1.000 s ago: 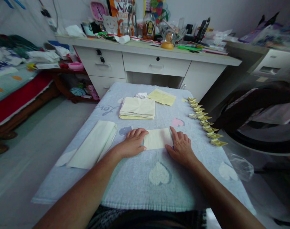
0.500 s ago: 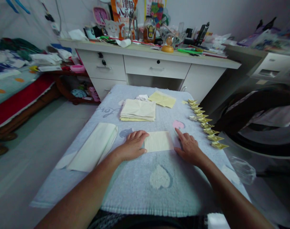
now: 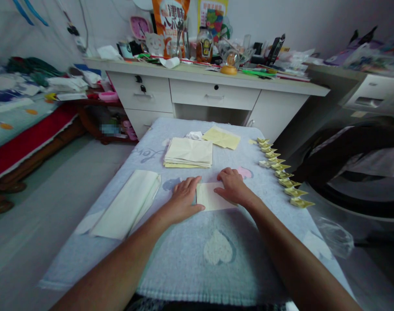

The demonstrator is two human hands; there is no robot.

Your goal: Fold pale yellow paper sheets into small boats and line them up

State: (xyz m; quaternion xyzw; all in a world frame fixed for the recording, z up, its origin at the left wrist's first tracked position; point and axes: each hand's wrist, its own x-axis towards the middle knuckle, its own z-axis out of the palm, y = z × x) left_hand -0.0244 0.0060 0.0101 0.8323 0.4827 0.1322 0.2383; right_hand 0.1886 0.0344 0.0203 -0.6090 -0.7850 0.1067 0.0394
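A small pale yellow rectangle of paper (image 3: 207, 199) lies flat on the cloth-covered table in front of me. My left hand (image 3: 185, 199) rests at its left edge, thumb on the near corner and fingers by the far corner, spread apart. Over the paper's right part is my right hand (image 3: 232, 185), its fingertips at the far edge and its thumb apart from them above the sheet. The paper's right end is partly hidden under this hand. Beyond the hands sits a stack of cream and yellow paper sheets (image 3: 188, 151).
A folded pale sheet pile (image 3: 128, 205) lies on the left. Loose yellow paper (image 3: 222, 137) and a crumpled white tissue (image 3: 194, 135) are behind the stack. Several folded yellow paper boats (image 3: 286, 182) line the table's right side. A cluttered white desk (image 3: 213, 92) stands beyond.
My right hand has moved left from beside the paper to over its right part. My left hand stays at the left edge. The view has tilted slightly.
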